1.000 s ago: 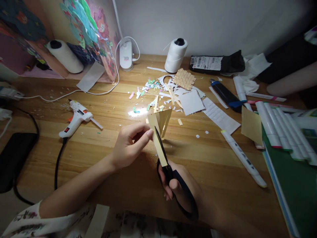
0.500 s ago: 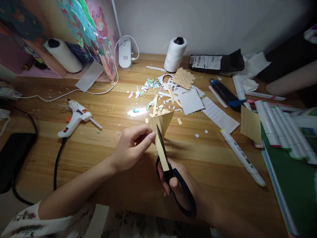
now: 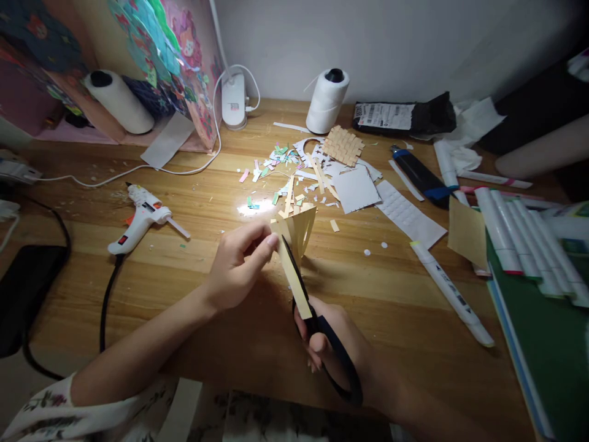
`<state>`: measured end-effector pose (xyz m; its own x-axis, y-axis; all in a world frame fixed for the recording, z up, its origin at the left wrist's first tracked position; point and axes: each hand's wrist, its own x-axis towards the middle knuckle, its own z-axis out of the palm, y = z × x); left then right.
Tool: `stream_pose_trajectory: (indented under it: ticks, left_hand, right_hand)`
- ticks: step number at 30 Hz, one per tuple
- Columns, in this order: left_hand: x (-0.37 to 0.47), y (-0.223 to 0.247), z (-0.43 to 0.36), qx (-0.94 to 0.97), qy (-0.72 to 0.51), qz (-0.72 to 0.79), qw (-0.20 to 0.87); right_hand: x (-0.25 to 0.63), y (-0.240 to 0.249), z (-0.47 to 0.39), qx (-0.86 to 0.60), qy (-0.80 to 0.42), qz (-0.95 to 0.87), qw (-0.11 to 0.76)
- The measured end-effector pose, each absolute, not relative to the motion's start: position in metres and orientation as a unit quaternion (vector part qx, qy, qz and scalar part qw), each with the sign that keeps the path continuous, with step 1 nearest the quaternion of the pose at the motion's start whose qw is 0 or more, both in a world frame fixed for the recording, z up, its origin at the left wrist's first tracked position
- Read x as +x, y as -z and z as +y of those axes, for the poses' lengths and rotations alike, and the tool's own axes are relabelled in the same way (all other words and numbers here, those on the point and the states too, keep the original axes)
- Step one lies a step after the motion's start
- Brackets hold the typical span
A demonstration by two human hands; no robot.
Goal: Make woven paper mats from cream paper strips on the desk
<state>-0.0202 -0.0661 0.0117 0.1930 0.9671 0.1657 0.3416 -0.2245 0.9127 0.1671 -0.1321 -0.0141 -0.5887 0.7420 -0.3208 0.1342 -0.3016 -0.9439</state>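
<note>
Wooden desk point(image 3: 248, 362), grey wall point(image 3: 276, 49) at twelve o'clock; paper scraps point(image 3: 280, 156) and a thread spool point(image 3: 327, 104) below it, glue gun point(image 3: 145, 218) at nine, markers point(image 3: 501, 230) at three. Dead centre, the left hand point(image 3: 242, 264) pinches yellowish paper point(image 3: 295, 283); at five, the right hand point(image 3: 350, 328) holds scissors point(image 3: 317, 323), fingers through the handles. Some left fingertips are hidden; the blades' gap, I can't tell.

The head camera looks forward and down, near the desk point(image 3: 377, 294)
</note>
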Motion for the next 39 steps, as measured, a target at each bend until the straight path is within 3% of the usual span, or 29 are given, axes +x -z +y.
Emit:
stream_pose_trajectory:
  ticks: [39]
  left_hand:
    - [-0.016,-0.011,-0.070,0.623,-0.378,0.468,0.500]
  right_hand:
    - [0.167,0.019,-0.130,-0.398,-0.689,-0.559,0.232]
